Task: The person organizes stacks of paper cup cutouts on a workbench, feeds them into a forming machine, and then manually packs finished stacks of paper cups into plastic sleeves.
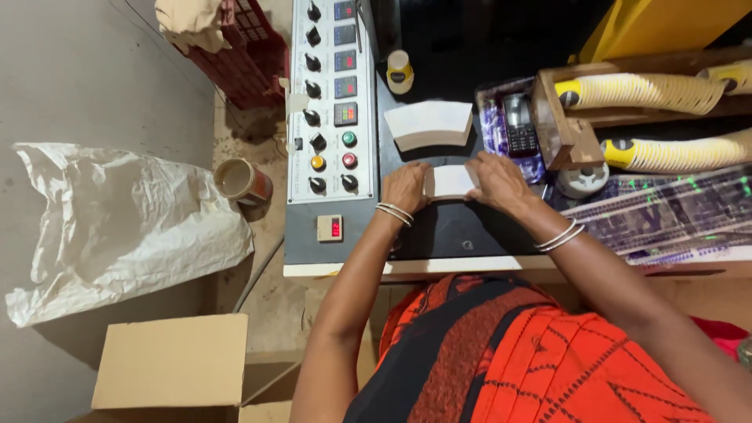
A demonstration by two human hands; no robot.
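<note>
Biggest thing I'm looking at is the white sack (117,227), lying crumpled on the floor well to the left of the control panel (329,117). Below the panel and toward me there's a brown cardboard box (176,364), flaps open. The panel itself is a grey slab of black knobs, small red displays and coloured push buttons. Way over to its right sit two long stacks of nested paper cups (650,94), lying sideways in a wooden holder. Just right of the panel, up top, is a fanned pile of white paper blanks (429,124) on the dark machine top.

Right below that pile, still just right of the panel, is the small stack of white blanks (452,181). My left hand (404,188) presses against its left edge and my right hand (497,182) against its right, so both are closed in on it, squeezing it between them. Bangles on both wrists. A tin can (243,182) sits on the floor just left of the panel.
</note>
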